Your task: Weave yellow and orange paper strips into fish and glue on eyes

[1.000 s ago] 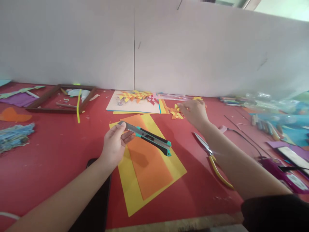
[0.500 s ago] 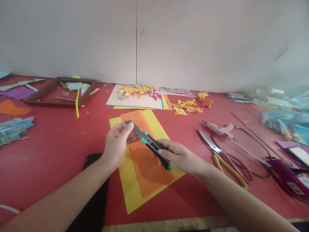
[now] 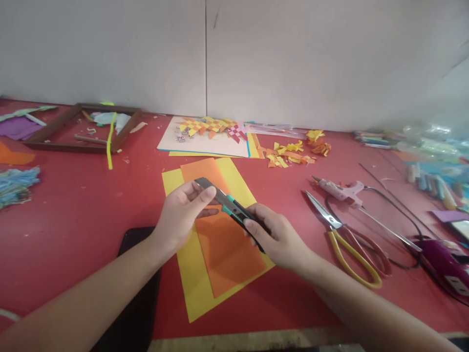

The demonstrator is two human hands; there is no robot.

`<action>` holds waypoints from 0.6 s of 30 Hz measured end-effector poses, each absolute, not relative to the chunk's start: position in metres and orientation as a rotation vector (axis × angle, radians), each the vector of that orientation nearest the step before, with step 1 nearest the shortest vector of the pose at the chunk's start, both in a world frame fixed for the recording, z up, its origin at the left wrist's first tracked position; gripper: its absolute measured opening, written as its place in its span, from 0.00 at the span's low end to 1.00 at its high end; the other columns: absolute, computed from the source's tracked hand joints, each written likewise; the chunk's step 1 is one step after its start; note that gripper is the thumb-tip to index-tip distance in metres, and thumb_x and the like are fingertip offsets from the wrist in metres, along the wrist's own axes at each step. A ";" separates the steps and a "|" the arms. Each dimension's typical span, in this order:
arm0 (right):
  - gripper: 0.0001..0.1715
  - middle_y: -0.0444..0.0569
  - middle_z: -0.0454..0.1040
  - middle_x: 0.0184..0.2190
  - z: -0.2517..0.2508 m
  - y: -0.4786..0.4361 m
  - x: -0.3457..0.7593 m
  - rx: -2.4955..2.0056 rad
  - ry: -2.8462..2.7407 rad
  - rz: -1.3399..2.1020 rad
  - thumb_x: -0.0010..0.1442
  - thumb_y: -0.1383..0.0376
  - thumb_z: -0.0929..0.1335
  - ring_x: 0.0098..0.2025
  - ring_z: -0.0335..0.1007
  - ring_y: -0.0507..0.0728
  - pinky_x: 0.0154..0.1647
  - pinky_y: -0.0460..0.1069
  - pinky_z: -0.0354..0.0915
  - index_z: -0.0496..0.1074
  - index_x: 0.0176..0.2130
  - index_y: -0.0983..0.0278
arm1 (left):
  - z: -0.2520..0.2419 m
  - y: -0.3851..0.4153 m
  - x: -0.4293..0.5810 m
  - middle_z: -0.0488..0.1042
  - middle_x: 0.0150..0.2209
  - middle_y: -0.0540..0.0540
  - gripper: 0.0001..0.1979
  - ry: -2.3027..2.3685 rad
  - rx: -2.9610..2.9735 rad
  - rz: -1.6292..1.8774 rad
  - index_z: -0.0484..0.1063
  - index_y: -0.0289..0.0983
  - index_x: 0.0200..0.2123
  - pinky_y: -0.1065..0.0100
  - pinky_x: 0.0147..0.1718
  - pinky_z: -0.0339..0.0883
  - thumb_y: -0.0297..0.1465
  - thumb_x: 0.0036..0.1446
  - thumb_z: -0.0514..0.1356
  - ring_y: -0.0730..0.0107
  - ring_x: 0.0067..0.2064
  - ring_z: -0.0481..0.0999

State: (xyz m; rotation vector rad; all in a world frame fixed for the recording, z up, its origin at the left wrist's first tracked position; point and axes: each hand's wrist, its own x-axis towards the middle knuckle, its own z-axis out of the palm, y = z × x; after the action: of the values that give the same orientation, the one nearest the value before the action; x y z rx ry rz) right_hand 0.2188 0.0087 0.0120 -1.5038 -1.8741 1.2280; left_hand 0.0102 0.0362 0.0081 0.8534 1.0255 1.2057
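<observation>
A black and teal utility knife (image 3: 235, 208) is held slantwise between my two hands, its metal front end up and to the left. With thumb and fingers my left hand (image 3: 182, 210) pinches that front end. My right hand (image 3: 277, 238) wraps the handle's lower part and covers some of it. Under the knife, an orange paper sheet (image 3: 227, 259) lies on a larger yellow sheet (image 3: 194, 298). Next to my left forearm lies a flat black object (image 3: 137, 293), partly hidden by the arm.
Scissors (image 3: 333, 225) with red and yellow handles lie at right, near a pink glue gun (image 3: 340, 192) and its cord. At the back are a white sheet (image 3: 205, 146) bearing woven paper pieces, paper scraps (image 3: 289, 155) and a brown frame (image 3: 66, 147). A magenta device (image 3: 445, 264) sits far right.
My right hand has slid up along the knife's handle, covering its teal end. My left hand keeps its pinch at the front end. The whole view has shifted slightly.
</observation>
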 end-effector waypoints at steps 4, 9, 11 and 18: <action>0.09 0.41 0.69 0.24 0.011 0.006 0.218 -1.505 -1.935 1.164 0.67 0.59 0.61 0.23 0.64 0.50 0.24 0.46 0.57 0.64 0.37 0.60 | 0.007 0.037 0.011 0.81 0.29 0.47 0.16 1.077 0.789 1.186 0.74 0.36 0.26 0.71 0.33 0.78 0.39 0.46 0.74 0.69 0.31 0.81; 0.14 0.42 0.69 0.26 0.012 0.006 0.215 -1.467 -1.906 1.295 0.70 0.55 0.58 0.24 0.65 0.50 0.24 0.45 0.59 0.64 0.38 0.60 | 0.008 0.036 0.011 0.81 0.28 0.45 0.15 1.105 0.808 1.210 0.76 0.36 0.24 0.69 0.33 0.77 0.40 0.45 0.74 0.68 0.28 0.81; 0.15 0.43 0.69 0.27 0.015 0.007 0.216 -1.442 -1.930 1.355 0.71 0.54 0.57 0.25 0.66 0.50 0.24 0.45 0.60 0.65 0.42 0.60 | 0.009 0.035 0.012 0.82 0.28 0.45 0.14 1.098 0.858 1.218 0.77 0.36 0.25 0.69 0.33 0.77 0.40 0.48 0.73 0.68 0.29 0.81; 0.13 0.45 0.73 0.30 0.024 0.007 0.222 -1.367 -2.011 1.385 0.71 0.60 0.57 0.26 0.66 0.49 0.25 0.45 0.61 0.65 0.39 0.62 | 0.011 0.028 0.016 0.82 0.29 0.46 0.11 1.050 0.969 1.221 0.79 0.37 0.27 0.70 0.34 0.78 0.38 0.52 0.72 0.69 0.30 0.81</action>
State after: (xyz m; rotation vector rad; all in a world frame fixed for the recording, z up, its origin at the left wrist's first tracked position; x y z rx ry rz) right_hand 0.2221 0.0072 0.0241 -1.3671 -2.0113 1.3853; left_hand 0.0159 0.0281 0.0106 0.9687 1.0502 1.2207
